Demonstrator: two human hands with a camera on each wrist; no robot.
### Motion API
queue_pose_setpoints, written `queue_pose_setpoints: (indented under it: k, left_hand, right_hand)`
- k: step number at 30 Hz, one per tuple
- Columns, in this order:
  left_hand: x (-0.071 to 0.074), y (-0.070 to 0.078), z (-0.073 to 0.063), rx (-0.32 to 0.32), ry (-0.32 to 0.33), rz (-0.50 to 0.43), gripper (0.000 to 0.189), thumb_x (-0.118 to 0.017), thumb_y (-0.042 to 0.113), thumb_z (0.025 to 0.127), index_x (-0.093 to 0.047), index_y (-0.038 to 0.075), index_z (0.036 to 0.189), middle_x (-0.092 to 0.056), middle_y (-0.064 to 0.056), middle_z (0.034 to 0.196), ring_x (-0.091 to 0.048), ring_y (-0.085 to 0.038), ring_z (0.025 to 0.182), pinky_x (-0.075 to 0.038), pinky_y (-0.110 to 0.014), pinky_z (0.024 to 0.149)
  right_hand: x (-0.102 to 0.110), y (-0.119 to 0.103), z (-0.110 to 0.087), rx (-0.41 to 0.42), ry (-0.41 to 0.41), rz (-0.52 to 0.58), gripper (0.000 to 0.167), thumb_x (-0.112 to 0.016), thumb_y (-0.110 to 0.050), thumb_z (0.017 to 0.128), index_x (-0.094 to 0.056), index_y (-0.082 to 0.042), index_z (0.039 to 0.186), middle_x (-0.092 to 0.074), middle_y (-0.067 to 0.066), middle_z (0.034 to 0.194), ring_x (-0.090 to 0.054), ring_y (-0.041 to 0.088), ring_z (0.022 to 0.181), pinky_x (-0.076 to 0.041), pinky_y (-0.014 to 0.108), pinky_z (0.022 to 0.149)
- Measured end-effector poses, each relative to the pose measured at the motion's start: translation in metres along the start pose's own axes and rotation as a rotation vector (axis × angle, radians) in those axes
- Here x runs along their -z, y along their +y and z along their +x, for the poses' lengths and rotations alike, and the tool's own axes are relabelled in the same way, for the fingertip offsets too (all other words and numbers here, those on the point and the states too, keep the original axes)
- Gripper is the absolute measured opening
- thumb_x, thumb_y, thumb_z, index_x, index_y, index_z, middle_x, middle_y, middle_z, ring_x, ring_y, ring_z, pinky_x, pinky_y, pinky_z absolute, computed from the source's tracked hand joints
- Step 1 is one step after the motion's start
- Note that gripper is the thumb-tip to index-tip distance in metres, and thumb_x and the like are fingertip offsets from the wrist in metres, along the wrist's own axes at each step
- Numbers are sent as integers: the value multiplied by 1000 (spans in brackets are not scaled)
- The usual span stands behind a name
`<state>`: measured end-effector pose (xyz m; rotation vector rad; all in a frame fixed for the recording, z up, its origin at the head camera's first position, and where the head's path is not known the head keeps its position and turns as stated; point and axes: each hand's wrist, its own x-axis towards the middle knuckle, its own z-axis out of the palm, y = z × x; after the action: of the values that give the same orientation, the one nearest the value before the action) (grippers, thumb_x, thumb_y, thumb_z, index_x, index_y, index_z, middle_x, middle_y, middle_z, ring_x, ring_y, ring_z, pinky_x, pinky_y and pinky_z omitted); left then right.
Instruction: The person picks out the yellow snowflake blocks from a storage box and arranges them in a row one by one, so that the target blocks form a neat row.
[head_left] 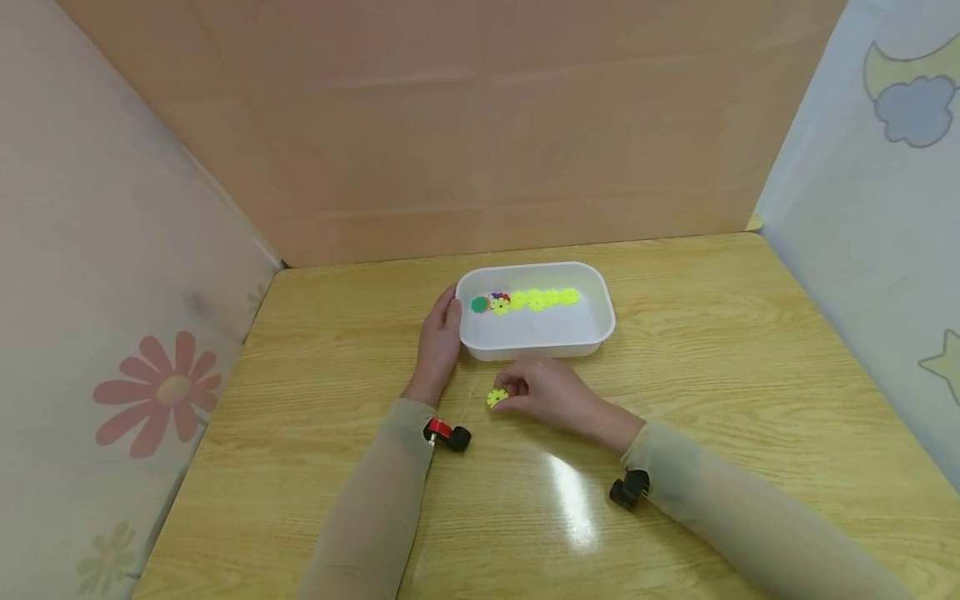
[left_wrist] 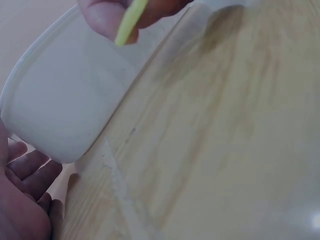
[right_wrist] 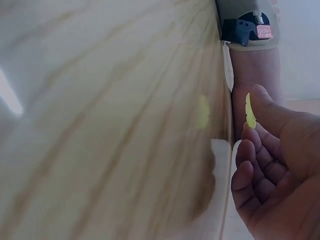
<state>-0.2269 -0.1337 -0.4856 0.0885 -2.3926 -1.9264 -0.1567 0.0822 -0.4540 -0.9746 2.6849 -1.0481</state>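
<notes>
In the head view my left hand (head_left: 438,342) holds the left end of a white plastic tray (head_left: 534,350), thumb close by the rim. Its fingers (left_wrist: 40,175) curl about the tray's end in the left wrist view. My right hand (head_left: 551,396) pinches a yellow snowflake disc (head_left: 497,398) between thumb and fingertips, in front of the tray. That disc (right_wrist: 250,112) appears edge-on in the right wrist view, raised off the table. Inside the tray, a row of yellow snowflake discs (head_left: 537,300) lies along the back, with a green disc (head_left: 480,305) at its left.
The tray stands on a wood-grain table (head_left: 720,350). A tan panel (head_left: 480,125) rises behind it, with pale patterned walls (head_left: 60,250) at both sides. Each wrist carries a small camera mount (head_left: 628,490). A glossy light reflection (head_left: 570,500) falls on the table near the front.
</notes>
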Motion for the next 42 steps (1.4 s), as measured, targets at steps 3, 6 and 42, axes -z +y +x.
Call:
queue_pose_setpoints:
  k: [3, 6, 42]
  left_hand:
    - [0, 0, 1, -5, 5, 5, 53, -42, 49, 118, -51, 29, 167, -53, 7, 166, -42, -16, 157, -34, -45, 131]
    - [0, 1, 2, -7, 10, 16, 54, -42, 48, 118, -51, 28, 167, -52, 6, 167, -41, -17, 158, -33, -45, 131]
    - [0, 2, 0, 16, -5, 6, 56, -41, 50, 118, -48, 28, 169, -50, 8, 168, -39, -17, 159, -33, -47, 131]
  right_hand:
    - [-1, 2, 1, -2, -12, -2, 24, -95, -32, 89, -81, -18, 102, -62, -16, 78, -57, 1, 72, -51, 26, 67]
    - [-2, 4, 2, -2, -22, 1, 24, -96, -32, 88, -81, -18, 101, -62, -16, 78, -56, 1, 72, -51, 27, 67]
    - [1, 7, -4, 35, -77, -33, 37, -96, -34, 88, -79, -16, 116, -66, -13, 88, -61, 4, 80, -54, 28, 75]
